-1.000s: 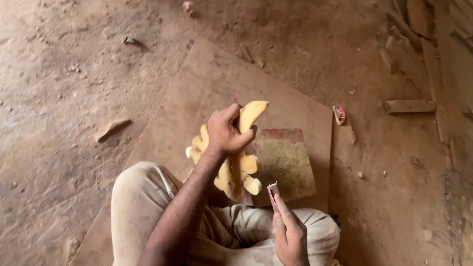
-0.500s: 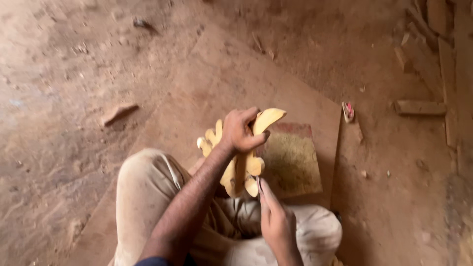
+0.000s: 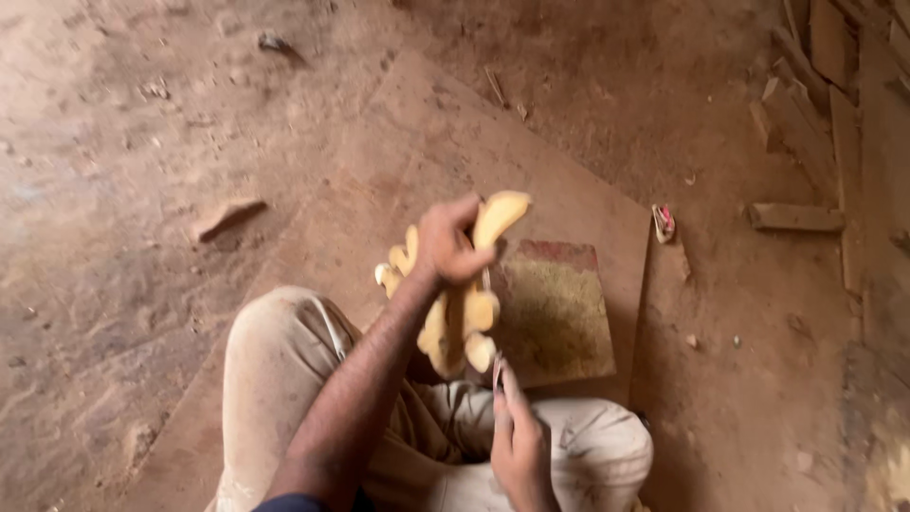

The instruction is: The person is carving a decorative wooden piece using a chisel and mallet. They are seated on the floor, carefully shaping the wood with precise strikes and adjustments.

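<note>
My left hand (image 3: 449, 245) grips a pale yellow carved wooden piece (image 3: 462, 318) with leaf-like lobes, holding it upright above my lap. My right hand (image 3: 517, 444) is just below the piece's lower end, pinching a small flat strip (image 3: 497, 373) that looks like sandpaper against the carving's bottom lobe. I sit on the ground with my knees, in dusty beige trousers (image 3: 284, 360), drawn up under the carving.
A square, worn yellowish pad with a red edge (image 3: 555, 318) lies on a brown board (image 3: 531, 161) in front of me. A small red-and-white object (image 3: 663, 223) rests at the board's right edge. Wood offcuts (image 3: 794, 217) lie at right, a wood chip (image 3: 226, 219) at left.
My right hand has risen from my right knee up to the bottom of the carving. My left hand keeps its hold on the carving.
</note>
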